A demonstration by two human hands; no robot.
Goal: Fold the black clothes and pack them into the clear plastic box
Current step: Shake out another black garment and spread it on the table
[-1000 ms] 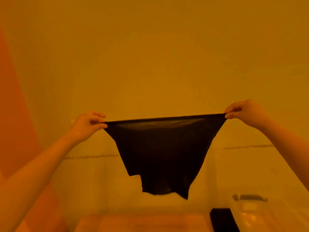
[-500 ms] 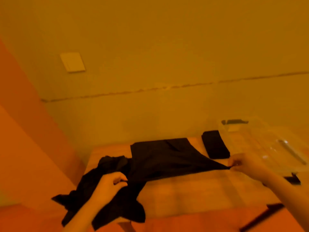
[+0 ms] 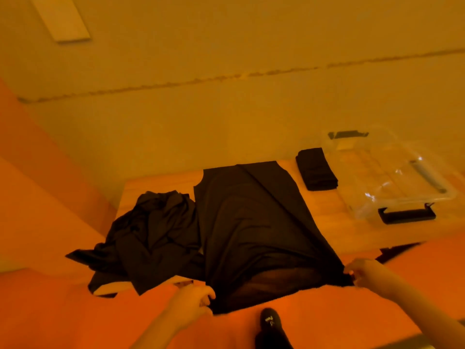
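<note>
A black garment lies spread lengthwise over the wooden table, its near end hanging past the front edge. My left hand pinches its near left corner and my right hand pinches its near right corner. A crumpled heap of black clothes lies to the left of it. A folded black piece sits at the back right. The clear plastic box with black clips stands at the table's right end; nothing black shows inside.
The table stands against a plain wall with a switch plate high on the left. Orange floor surrounds the table. My foot in a black shoe shows below the garment's edge.
The garment, held up in the air a second ago, has come down and been drawn flat across the table toward me. Both hands moved down and nearer, still pinching its corners.
</note>
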